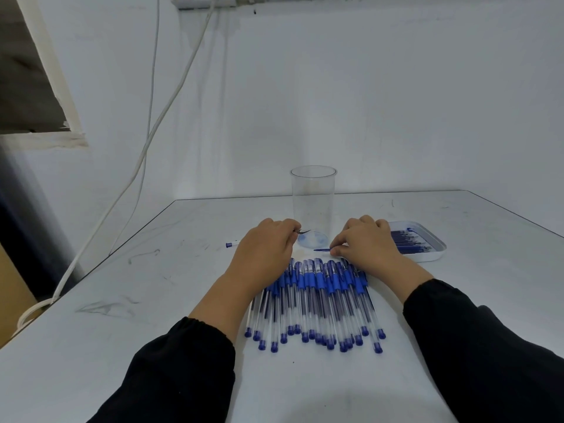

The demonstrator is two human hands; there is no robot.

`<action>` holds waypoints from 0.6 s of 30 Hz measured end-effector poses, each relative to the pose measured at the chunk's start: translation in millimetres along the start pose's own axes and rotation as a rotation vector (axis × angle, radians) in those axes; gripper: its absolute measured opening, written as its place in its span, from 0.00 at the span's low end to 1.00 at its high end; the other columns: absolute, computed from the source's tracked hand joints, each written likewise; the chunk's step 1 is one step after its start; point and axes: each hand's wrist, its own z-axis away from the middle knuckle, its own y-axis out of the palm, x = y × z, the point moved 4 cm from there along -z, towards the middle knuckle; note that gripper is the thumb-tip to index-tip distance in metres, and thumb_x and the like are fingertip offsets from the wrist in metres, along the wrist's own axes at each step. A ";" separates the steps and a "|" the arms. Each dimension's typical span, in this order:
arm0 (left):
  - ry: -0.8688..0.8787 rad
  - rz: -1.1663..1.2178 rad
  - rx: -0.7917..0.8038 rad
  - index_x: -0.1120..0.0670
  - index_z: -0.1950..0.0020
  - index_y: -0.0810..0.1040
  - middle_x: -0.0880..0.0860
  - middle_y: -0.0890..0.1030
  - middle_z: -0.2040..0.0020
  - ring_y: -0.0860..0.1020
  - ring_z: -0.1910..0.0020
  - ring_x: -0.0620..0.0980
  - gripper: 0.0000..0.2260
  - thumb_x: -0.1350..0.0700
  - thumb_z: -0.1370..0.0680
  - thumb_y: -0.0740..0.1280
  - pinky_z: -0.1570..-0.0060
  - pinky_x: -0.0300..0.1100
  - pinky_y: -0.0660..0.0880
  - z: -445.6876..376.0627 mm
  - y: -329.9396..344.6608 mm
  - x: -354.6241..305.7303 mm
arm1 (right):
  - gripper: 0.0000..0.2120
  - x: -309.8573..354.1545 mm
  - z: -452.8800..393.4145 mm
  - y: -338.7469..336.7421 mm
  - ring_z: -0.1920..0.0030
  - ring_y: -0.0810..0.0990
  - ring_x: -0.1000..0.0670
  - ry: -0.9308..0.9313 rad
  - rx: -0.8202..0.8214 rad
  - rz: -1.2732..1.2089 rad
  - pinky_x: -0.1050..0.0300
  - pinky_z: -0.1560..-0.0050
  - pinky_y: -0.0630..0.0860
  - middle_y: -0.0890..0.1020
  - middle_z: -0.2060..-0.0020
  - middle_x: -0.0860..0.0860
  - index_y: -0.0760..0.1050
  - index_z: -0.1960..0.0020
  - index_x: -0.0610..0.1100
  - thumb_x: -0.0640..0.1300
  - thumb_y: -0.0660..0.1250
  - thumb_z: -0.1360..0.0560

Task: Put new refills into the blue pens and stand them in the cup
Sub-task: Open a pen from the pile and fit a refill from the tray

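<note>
The table (152, 331) held a row of blue pens (314, 300) before an empty cup (313, 199). The right hand (366, 242) pinched 1 refill (322, 249); the left hand (265, 245) gripped perhaps tweezers (302, 231). Refilling seemed underway; next, seat that refill in a barrel.

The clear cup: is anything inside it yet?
No pens stand in the clear cup; through its wall only the white wall and table show. The hands cover its bottom edges.

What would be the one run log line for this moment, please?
left hand: holds tweezers | right hand: pinches refill | cup: empty | pens: on table
</note>
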 end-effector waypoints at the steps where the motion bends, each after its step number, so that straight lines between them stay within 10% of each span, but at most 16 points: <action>1: 0.002 -0.001 0.002 0.53 0.35 0.72 0.52 0.79 0.48 0.72 0.48 0.50 0.14 0.54 0.17 0.54 0.50 0.43 0.69 -0.3 0.4 0.0 | 0.11 -0.3 0.1 0.0 0.40 0.68 0.49 0.000 0.003 0.001 0.49 0.39 0.60 0.75 0.44 0.54 0.80 0.44 0.59 0.57 0.63 0.23; 10: 0.004 0.035 0.024 0.54 0.36 0.73 0.53 0.78 0.50 0.71 0.49 0.48 0.13 0.56 0.18 0.54 0.54 0.40 0.66 -1.2 7.2 3.3 | 0.13 -3.9 2.8 -3.4 0.39 0.68 0.49 -0.010 0.002 -0.025 0.49 0.39 0.61 0.76 0.42 0.54 0.79 0.41 0.58 0.55 0.59 0.20; 18: 0.194 -0.034 -0.079 0.50 0.42 0.79 0.51 0.81 0.55 0.73 0.55 0.52 0.10 0.55 0.21 0.62 0.57 0.44 0.69 -0.3 6.4 -2.7 | 0.17 3.6 14.5 -18.2 0.48 0.80 0.52 -0.014 0.053 -0.757 0.50 0.42 0.74 0.84 0.52 0.55 0.83 0.50 0.52 0.61 0.62 0.24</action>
